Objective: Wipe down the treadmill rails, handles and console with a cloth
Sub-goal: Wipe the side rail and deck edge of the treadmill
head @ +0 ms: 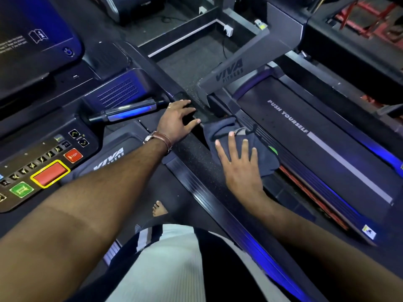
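A dark blue-grey cloth (235, 136) lies bunched over the right side rail (196, 153) of the treadmill. My right hand (239, 166) presses flat on the cloth with its fingers spread and straight. My left hand (177, 122), with a brown-strapped watch on its wrist, rests on the front end of the same rail with its fingers spread. To its left are the chrome and black handle (128, 111) and the console (41, 166) with its red, green and stop buttons.
A second treadmill stands to the right, its belt (316, 144) printed PUSH YOURSELF and its grey upright (231, 70) marked VIVA. Between the two machines runs a narrow gap. My bare foot (160, 208) stands on the belt below. A power socket (227, 30) sits on the floor ahead.
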{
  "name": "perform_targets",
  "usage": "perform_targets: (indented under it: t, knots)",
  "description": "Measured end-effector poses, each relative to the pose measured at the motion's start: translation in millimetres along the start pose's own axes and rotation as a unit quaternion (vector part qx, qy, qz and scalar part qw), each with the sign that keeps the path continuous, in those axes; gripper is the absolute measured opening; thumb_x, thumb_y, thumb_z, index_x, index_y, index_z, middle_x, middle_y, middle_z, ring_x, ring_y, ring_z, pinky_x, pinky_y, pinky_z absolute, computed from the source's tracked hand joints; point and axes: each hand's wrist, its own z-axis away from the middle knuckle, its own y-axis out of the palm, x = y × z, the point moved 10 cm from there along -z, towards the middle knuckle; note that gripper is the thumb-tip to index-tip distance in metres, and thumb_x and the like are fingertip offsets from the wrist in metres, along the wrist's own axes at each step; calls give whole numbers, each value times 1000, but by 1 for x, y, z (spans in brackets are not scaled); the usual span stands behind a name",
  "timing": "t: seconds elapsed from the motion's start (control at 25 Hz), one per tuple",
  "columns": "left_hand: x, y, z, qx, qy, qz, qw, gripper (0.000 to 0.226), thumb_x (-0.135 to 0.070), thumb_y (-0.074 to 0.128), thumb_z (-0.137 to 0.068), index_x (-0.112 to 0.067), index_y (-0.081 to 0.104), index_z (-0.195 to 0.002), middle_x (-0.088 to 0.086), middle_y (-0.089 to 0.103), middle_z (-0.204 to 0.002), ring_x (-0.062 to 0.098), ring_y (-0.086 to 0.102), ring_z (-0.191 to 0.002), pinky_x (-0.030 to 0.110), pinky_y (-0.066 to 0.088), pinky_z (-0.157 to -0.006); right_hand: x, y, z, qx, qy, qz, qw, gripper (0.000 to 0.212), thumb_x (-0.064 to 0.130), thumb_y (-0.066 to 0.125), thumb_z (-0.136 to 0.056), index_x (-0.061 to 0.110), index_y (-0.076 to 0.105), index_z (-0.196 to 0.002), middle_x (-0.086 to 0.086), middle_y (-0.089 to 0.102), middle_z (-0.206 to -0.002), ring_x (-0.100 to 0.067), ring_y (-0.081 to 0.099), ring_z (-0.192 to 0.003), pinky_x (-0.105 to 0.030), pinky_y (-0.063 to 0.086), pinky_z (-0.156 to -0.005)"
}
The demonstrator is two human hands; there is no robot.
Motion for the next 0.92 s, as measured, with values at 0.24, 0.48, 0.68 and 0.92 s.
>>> perform_targets:
  t: [0.24,0.48,0.68,0.92]
  knots:
    - [10,0,2,33,23,-12,999,42,-17,64,-81,-23,66,-122,12,49,-142,33,42,-133,60,31,-106,54,15,-42,-1,-78,176,981,59,32,33,-102,11,20,-156,-20,-22,-160,-59,0,-142,-74,15,-110]
    - [21,-5,-9,100,62,-55,992,65,-7,54,-67,-30,61,-127,10,43,-146,32,37,-137,63,29,-107,63,60,-4,72,-248,381,888,58,48,32,-102,14,45,-146,-29,0,-160,-59,-23,-138,-75,-20,-102]
    - [28,-3,-7,128,51,-49,989,71,-12,49,-64,-35,57,-131,3,38,-150,27,32,-140,61,28,-108,101,60,-52,77,-272,389,877,47,38,35,-104,15,52,-141,-22,20,-159,-52,-11,-145,-70,-21,-102]
    - [32,-10,-9,164,27,-38,985,77,3,55,-69,-39,52,-134,-9,33,-153,16,25,-143,66,12,-109,67,40,-33,30,-208,327,921,60,36,35,-102,9,21,-153,-23,-15,-160,-42,-30,-143,-72,-18,-107]
